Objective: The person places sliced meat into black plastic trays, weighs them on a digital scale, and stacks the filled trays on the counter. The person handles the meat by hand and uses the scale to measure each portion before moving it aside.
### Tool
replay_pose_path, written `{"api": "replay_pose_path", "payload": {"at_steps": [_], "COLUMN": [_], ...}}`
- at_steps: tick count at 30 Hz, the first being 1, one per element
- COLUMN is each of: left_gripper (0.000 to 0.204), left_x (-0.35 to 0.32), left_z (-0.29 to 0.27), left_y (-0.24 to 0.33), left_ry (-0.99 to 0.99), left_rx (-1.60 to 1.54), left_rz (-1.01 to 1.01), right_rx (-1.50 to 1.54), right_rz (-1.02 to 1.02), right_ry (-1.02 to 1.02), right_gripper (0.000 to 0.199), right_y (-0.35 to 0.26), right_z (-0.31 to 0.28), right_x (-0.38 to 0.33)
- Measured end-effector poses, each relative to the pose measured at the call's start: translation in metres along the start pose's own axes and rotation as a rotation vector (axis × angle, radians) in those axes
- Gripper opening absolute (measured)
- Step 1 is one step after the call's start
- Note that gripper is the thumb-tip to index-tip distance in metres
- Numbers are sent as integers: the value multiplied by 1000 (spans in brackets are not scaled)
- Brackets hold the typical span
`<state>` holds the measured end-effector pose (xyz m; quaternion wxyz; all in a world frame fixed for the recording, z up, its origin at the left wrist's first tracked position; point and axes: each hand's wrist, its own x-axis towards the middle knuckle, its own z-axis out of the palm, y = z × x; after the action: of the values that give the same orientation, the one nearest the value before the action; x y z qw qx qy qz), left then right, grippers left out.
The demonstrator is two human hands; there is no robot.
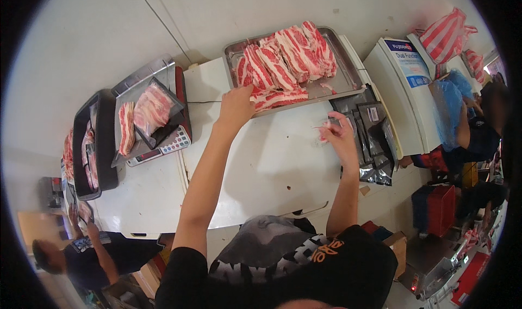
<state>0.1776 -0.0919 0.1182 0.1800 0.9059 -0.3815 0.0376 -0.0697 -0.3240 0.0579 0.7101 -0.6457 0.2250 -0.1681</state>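
A metal tray at the far side of the white table holds rows of sliced, red-and-white streaked meat. Along its near edge lies a strip of meat. My left hand is closed at the left end of that strip; its fingertips are partly hidden. Over the table to the right, my right hand has thumb and fingers curled together around a small pale-and-red bit that is too small to name. Just beside it lie flat black-and-clear plastic packs.
A scale at left carries packed meat and a loose slab. Left of it stands a black bin. A white freezer stands at right. One person works at lower left, another at far right.
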Motion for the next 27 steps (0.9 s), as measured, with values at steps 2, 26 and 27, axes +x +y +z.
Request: {"api": "replay_pose_path", "payload": {"at_steps": [2,26,27], "left_gripper": [37,11,12], "left_x": [3,-394,-407], "left_z": [5,-27,-28], "left_y": [2,-104,-107], "left_ry": [-131,412,438], "left_rx": [79,-730,-732], "left_rz": [-78,-552,-589], "right_rx": [-4,-64,47], "right_rz": [24,110,114], "right_ry": [-110,-261,-280], "right_gripper": [43,18,20], "right_y": [6,-4,-21], "right_z": [5,168,203], "right_x": [-1,-72,-72]}}
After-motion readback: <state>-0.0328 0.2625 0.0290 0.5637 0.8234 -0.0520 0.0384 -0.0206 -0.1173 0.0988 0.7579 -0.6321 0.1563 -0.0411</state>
